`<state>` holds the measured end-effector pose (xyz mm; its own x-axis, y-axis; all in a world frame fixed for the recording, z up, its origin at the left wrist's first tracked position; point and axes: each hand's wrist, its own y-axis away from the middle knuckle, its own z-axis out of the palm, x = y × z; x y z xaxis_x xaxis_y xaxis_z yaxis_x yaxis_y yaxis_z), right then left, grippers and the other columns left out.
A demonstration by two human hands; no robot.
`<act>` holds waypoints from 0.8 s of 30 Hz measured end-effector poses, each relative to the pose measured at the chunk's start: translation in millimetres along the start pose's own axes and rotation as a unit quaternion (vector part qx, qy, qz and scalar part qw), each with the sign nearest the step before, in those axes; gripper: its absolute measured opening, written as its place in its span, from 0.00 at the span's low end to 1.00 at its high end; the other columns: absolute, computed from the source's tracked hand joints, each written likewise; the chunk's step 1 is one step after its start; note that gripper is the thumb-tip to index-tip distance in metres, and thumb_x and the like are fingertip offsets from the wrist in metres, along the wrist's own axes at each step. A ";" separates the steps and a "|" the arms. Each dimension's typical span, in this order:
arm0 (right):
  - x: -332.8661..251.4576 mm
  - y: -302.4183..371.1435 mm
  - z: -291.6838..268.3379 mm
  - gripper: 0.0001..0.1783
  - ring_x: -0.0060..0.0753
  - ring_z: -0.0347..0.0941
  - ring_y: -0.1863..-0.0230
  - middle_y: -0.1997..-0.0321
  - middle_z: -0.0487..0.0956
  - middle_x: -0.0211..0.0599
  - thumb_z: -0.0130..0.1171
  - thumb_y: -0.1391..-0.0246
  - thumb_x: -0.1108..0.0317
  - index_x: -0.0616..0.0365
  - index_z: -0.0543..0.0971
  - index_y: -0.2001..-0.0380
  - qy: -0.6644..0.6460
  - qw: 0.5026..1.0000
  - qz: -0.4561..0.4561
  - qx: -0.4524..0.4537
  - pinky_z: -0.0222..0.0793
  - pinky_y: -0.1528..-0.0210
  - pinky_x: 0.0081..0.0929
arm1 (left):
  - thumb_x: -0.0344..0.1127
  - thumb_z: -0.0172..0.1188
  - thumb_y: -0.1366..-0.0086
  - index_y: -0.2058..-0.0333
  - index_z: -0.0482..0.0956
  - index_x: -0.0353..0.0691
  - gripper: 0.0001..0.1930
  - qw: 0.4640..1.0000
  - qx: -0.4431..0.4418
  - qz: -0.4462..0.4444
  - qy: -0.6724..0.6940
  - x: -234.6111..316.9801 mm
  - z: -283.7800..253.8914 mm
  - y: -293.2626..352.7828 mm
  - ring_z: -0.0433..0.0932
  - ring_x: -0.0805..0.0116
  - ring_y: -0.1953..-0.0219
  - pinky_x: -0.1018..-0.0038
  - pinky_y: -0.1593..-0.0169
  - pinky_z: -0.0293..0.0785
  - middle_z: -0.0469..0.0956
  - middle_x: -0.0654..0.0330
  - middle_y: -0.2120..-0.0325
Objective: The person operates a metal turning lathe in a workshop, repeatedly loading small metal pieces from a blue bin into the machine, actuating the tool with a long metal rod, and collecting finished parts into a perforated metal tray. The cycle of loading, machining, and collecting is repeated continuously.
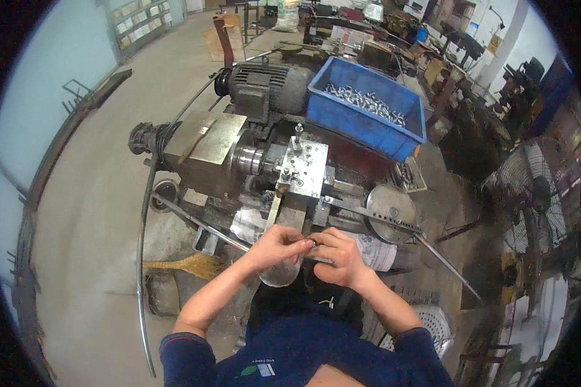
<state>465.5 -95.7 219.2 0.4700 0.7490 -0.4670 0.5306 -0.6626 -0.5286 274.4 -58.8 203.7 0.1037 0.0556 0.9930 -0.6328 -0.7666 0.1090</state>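
Observation:
My left hand (279, 248) and my right hand (339, 257) meet in front of the lathe, with fingers closed. Pinched between their fingertips is a small round metal part (313, 243), mostly covered, so its exact kind does not show. Just beyond the hands lies the machine's slide, with a metal tool block (308, 169) bolted on top. To the left of that block sits the shiny lathe chuck (246, 159). A rounded metal plate (279, 274) shows below my left hand.
A blue bin (368, 135) of small metal parts stands behind the lathe, beside a motor (271, 87). Long metal levers (203, 224) stick out at the left, and another lever (442, 261) at the right. A straw broom (197, 264) lies lower left; a fan (535, 193) stands right.

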 end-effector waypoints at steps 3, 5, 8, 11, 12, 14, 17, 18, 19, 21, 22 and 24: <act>2.8 -12.7 0.3 0.13 0.40 0.68 0.68 0.66 0.74 0.38 0.57 0.76 0.67 0.55 0.77 0.77 0.044 0.998 -0.021 -0.036 0.68 0.67 0.33 | 0.44 0.57 0.42 0.77 0.76 0.32 0.17 0.997 0.001 0.003 -0.073 8.7 -11.3 0.0 0.71 0.79 0.81 0.80 0.76 0.67 0.73 0.63 0.86; 6.1 -25.7 0.0 0.13 0.40 0.68 0.67 0.67 0.73 0.37 0.58 0.76 0.67 0.55 0.77 0.77 0.060 0.995 -0.029 -0.075 0.68 0.68 0.33 | 0.44 0.57 0.42 0.74 0.77 0.32 0.17 0.994 0.011 -0.008 -0.107 16.6 -22.1 3.3 0.72 0.78 0.80 0.79 0.75 0.68 0.74 0.62 0.84; 11.5 -62.7 -0.2 0.13 0.40 0.67 0.67 0.68 0.73 0.37 0.58 0.75 0.66 0.55 0.77 0.78 0.041 0.989 -0.058 -0.128 0.67 0.67 0.34 | 0.43 0.57 0.42 0.65 0.75 0.33 0.16 0.986 -0.004 0.037 -0.163 21.6 -53.5 16.0 0.73 0.75 0.77 0.78 0.74 0.68 0.76 0.60 0.80; 35.2 -99.4 9.9 0.14 0.43 0.67 0.65 0.71 0.73 0.38 0.57 0.77 0.65 0.55 0.79 0.78 0.043 0.990 -0.028 -0.133 0.68 0.65 0.37 | 0.42 0.57 0.44 0.56 0.71 0.36 0.20 0.954 0.082 0.026 -0.286 37.4 -98.6 58.0 0.76 0.66 0.75 0.69 0.70 0.70 0.78 0.53 0.77; 42.1 -114.1 14.9 0.13 0.43 0.68 0.63 0.66 0.75 0.36 0.58 0.75 0.65 0.53 0.79 0.77 0.099 0.987 -0.013 -0.129 0.68 0.64 0.36 | 0.41 0.57 0.45 0.56 0.71 0.36 0.20 0.931 0.151 0.025 -0.331 38.0 -114.7 77.9 0.76 0.61 0.75 0.67 0.69 0.71 0.77 0.51 0.78; 70.8 -143.8 34.1 0.13 0.42 0.67 0.65 0.73 0.74 0.36 0.55 0.76 0.66 0.53 0.80 0.79 0.195 0.971 -0.017 -0.140 0.66 0.66 0.38 | 0.41 0.58 0.47 0.58 0.72 0.36 0.20 0.817 0.277 -0.089 -0.498 40.6 -141.9 125.1 0.76 0.52 0.72 0.63 0.68 0.71 0.75 0.48 0.78; 102.5 -168.8 57.6 0.14 0.44 0.69 0.60 0.72 0.77 0.41 0.58 0.78 0.64 0.51 0.82 0.79 0.235 0.939 0.140 -0.208 0.68 0.58 0.33 | 0.40 0.58 0.48 0.61 0.73 0.36 0.18 0.660 0.339 -0.229 -0.630 3.6 -178.5 195.5 0.75 0.49 0.71 0.59 0.67 0.70 0.76 0.48 0.77; 109.6 -172.2 65.0 0.14 0.44 0.69 0.60 0.72 0.77 0.43 0.58 0.77 0.64 0.51 0.82 0.79 0.223 0.941 0.150 -0.207 0.68 0.58 0.33 | 0.41 0.59 0.49 0.62 0.73 0.36 0.18 0.635 0.353 -0.262 -0.635 -12.9 -185.0 220.4 0.75 0.49 0.71 0.59 0.67 0.70 0.76 0.47 0.77; 116.9 -173.9 72.4 0.14 0.45 0.69 0.59 0.71 0.77 0.44 0.57 0.76 0.64 0.51 0.82 0.78 0.209 0.942 0.161 -0.208 0.68 0.57 0.33 | 0.42 0.60 0.50 0.63 0.73 0.36 0.19 0.650 0.362 -0.282 -0.606 -32.1 -188.9 246.2 0.75 0.49 0.70 0.59 0.66 0.70 0.76 0.46 0.77; 128.1 -174.0 80.7 0.14 0.46 0.69 0.59 0.71 0.77 0.46 0.57 0.76 0.64 0.51 0.82 0.78 0.187 0.947 0.164 -0.202 0.68 0.56 0.34 | 0.43 0.60 0.50 0.64 0.73 0.35 0.20 0.704 0.384 -0.314 -0.509 -53.9 -178.4 268.1 0.75 0.48 0.70 0.59 0.65 0.70 0.75 0.45 0.76; 134.0 -172.7 81.5 0.14 0.47 0.69 0.59 0.71 0.77 0.47 0.57 0.76 0.65 0.51 0.82 0.77 0.178 0.952 0.156 -0.194 0.68 0.56 0.34 | 0.44 0.61 0.50 0.65 0.73 0.34 0.20 0.737 0.395 -0.326 -0.441 -58.8 -169.9 268.5 0.75 0.47 0.69 0.59 0.65 0.70 0.75 0.44 0.76; 132.5 -174.6 85.7 0.16 0.45 0.68 0.59 0.68 0.78 0.37 0.55 0.76 0.64 0.52 0.82 0.76 0.174 0.954 0.154 -0.191 0.67 0.58 0.34 | 0.43 0.61 0.51 0.69 0.72 0.32 0.19 0.748 0.472 -0.267 -0.382 -84.7 -153.1 275.1 0.74 0.44 0.69 0.57 0.65 0.69 0.75 0.42 0.76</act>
<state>374.7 119.4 188.9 0.8157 0.5170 -0.2595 0.5162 -0.8530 -0.0768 -25.9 -176.4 156.4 0.7855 0.4103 0.4634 0.4423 -0.8958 0.0435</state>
